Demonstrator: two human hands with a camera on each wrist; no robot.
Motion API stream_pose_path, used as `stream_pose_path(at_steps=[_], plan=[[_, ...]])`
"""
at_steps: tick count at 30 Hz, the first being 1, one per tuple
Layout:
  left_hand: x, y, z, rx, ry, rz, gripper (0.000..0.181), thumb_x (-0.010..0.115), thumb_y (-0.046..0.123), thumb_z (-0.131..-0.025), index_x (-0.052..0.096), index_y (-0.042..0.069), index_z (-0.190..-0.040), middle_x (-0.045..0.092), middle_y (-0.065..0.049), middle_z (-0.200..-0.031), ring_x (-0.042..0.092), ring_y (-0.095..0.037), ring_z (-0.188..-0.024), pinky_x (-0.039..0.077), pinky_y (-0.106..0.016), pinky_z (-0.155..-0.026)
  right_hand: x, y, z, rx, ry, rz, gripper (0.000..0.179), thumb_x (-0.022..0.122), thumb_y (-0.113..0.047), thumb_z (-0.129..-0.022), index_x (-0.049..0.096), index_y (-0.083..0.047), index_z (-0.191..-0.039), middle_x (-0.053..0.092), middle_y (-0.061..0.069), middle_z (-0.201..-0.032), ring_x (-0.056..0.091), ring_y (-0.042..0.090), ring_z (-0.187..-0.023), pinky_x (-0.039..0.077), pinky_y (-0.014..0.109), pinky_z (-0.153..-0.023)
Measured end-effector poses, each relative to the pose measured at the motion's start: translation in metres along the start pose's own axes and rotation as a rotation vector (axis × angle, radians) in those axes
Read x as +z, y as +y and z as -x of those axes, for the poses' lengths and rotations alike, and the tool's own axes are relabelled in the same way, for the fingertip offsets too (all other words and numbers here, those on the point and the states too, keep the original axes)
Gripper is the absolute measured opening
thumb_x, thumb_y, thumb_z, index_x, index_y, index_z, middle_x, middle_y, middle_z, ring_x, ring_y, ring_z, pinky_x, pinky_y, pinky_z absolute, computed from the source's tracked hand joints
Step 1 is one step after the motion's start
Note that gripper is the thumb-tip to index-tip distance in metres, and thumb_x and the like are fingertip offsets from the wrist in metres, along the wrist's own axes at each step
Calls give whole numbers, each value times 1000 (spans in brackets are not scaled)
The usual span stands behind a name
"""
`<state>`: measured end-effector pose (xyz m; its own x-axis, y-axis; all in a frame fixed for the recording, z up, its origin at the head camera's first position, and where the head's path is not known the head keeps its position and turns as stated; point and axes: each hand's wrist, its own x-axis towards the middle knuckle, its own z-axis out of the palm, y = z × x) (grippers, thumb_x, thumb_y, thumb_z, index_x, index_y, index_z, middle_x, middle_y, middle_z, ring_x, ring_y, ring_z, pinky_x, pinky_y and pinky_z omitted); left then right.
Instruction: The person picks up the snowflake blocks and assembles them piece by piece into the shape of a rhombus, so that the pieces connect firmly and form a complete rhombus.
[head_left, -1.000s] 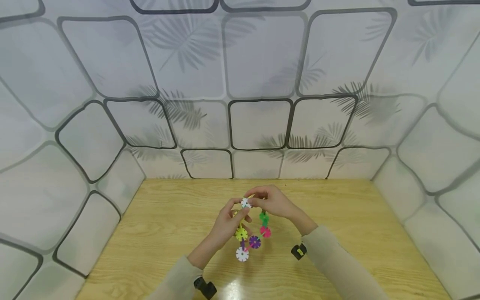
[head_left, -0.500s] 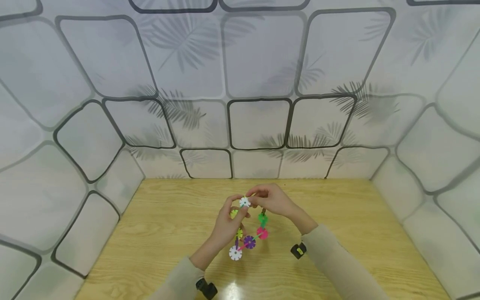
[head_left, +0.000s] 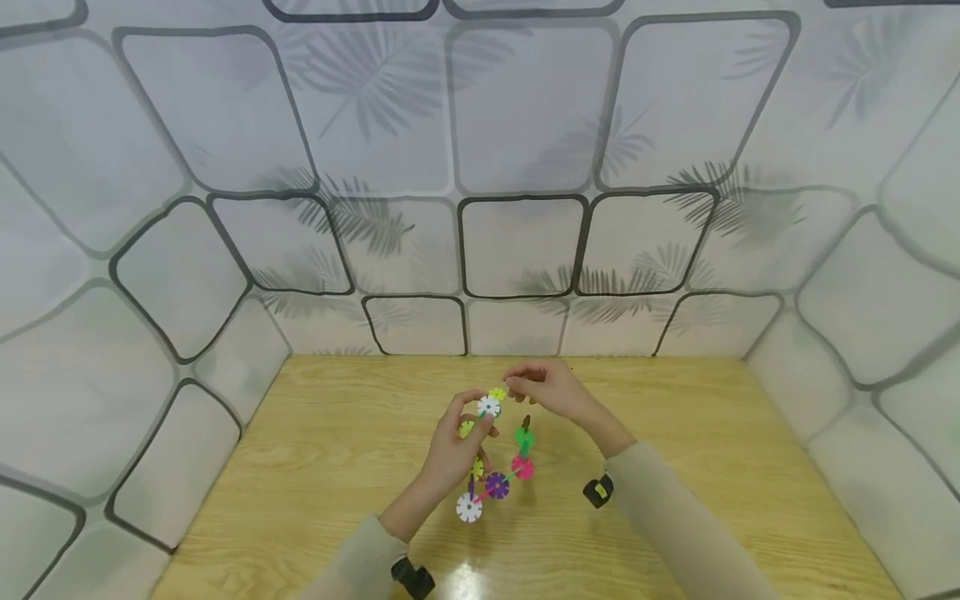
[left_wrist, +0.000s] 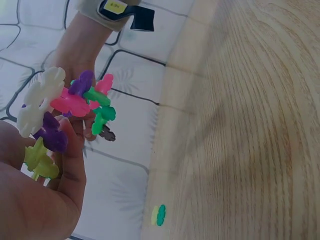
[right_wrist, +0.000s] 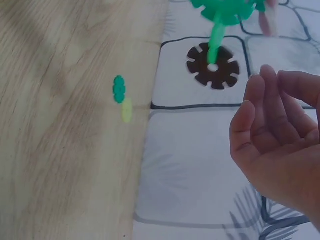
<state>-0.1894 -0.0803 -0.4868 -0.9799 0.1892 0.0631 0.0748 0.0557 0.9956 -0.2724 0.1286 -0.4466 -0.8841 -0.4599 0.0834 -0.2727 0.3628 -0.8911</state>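
Observation:
My left hand (head_left: 453, 450) pinches a linked chain of colourful notched plastic discs near a white disc (head_left: 489, 406). Just beyond it a small yellow disc (head_left: 498, 393) shows. The chain curves down through yellow pieces to another white disc (head_left: 469, 507), then a purple disc (head_left: 497, 485), a pink disc (head_left: 522, 467) and a green disc (head_left: 524, 437). A brown disc (right_wrist: 214, 66) forms its free end. My right hand (head_left: 553, 390) hovers to the right of the yellow disc, apart from it. In the right wrist view its fingers (right_wrist: 267, 105) are loosely curled, with nothing seen between them.
A wooden table (head_left: 675, 467) lies under both hands, with patterned cloth walls (head_left: 517, 250) at the back and sides. In the right wrist view a small green piece (right_wrist: 119, 89) and a yellow piece (right_wrist: 127, 110) show against the wood.
My right hand has let go of the chain's upper end and moved slightly right and away, uncovering the yellow disc. The chain's lower loop has swung a little left.

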Motion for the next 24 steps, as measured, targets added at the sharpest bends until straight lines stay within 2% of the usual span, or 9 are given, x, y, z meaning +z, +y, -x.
stream_pose_path(at_steps=[6, 12, 16, 24], plan=[[-2, -1, 1, 6, 6, 4, 37, 57, 17, -110, 48, 15, -147, 67, -28, -103, 60, -20, -49, 57, -26, -46, 0, 21, -11, 39, 17, -11, 25, 64, -21, -107, 75, -3, -121, 77, 11, -98, 70, 14, -83, 57, 29, -71], [-3, -2, 2, 12, 15, -2, 37, 57, 17, -110, 49, 15, -147, 68, -29, -103, 59, -15, -48, 58, -25, -48, 3, 43, -20, 24, 15, 2, 23, 64, -16, -106, 74, -1, -120, 77, 18, -99, 72, 27, -85, 61, 40, -71], [-3, -3, 3, 10, 22, 4, 37, 56, 16, -110, 49, 14, -146, 67, -32, -103, 58, -15, -47, 58, -25, -48, 5, 54, -23, 49, 15, -3, 24, 64, -15, -105, 73, 0, -122, 77, 17, -99, 73, 30, -86, 62, 44, -73], [-3, -2, 5, 1, 16, -3, 37, 56, 17, -110, 49, 14, -146, 67, -30, -102, 59, -13, -48, 57, -25, -47, 14, 69, -31, 70, 29, 29, 30, 67, -15, -102, 70, 5, -125, 77, 19, -97, 71, 21, -80, 56, 28, -65]])
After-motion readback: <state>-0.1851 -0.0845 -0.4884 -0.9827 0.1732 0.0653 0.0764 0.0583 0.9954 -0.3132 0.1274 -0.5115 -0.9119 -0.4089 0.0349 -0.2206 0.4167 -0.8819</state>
